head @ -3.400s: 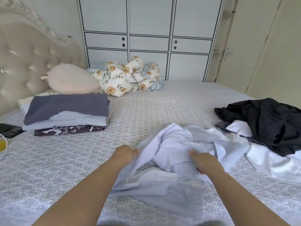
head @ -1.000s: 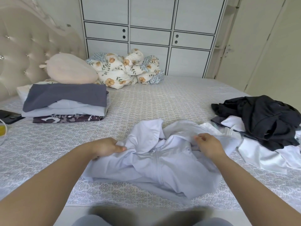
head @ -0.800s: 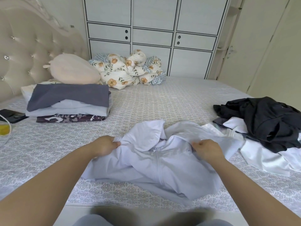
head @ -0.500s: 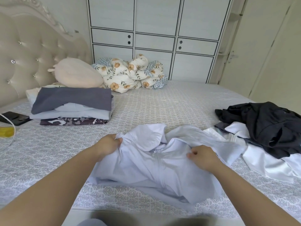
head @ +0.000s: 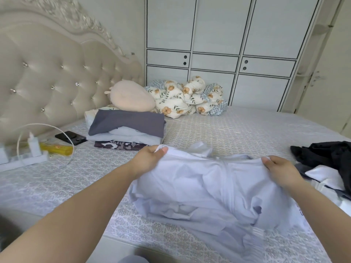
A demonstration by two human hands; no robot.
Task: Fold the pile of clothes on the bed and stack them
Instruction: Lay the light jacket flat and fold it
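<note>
My left hand (head: 150, 158) is curled tight round one top corner of the pale lilac garment (head: 214, 188), cloth bunched between thumb and fingers. My right hand (head: 281, 171) pinches the opposite top corner the same way, thumb over the edge, so both grips have hold of the one piece and neither has any slack in the fingers. The garment is lifted at its top edge between my hands, and its lower part lies crumpled on the bed (head: 237, 130) just in front of me.

One folded stack (head: 127, 130) sits on the bed's left side near the headboard (head: 47, 78); I count a dark grey piece on top, pale pieces beneath, and a dark patterned one at the bottom, though how many pale layers I cannot tell. To my right lies one unfolded heap: a black garment (head: 328, 154) over white cloth (head: 322, 175).

Behind the stack are one beige cushion (head: 131, 96) and one bundled floral quilt (head: 188, 97). Left of the stack are one black phone (head: 71, 138), one yellow tube (head: 57, 149) and a white power strip (head: 24, 158) with one looped cable.
</note>
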